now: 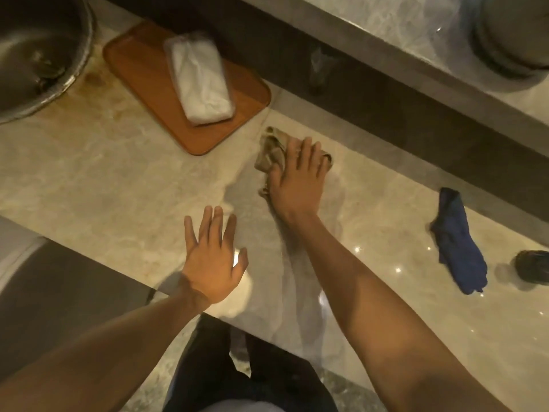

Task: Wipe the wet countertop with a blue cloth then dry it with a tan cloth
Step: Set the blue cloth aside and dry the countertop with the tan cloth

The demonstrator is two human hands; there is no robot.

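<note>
Crumpled tan cloth (pixel 270 153) lies pressed under the flat right hand (pixel 292 185); left hand (pixel 212 263) spread open.

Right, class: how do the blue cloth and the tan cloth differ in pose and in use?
The tan cloth lies bunched under the right hand, which presses it; the blue cloth lies untouched. The tan cloth is compact, the blue cloth stretched long. Both rest on the countertop.

Orange tray (pixel 142 72), wrapped white packet (pixel 200 80), metal basin (pixel 38 55)
</note>
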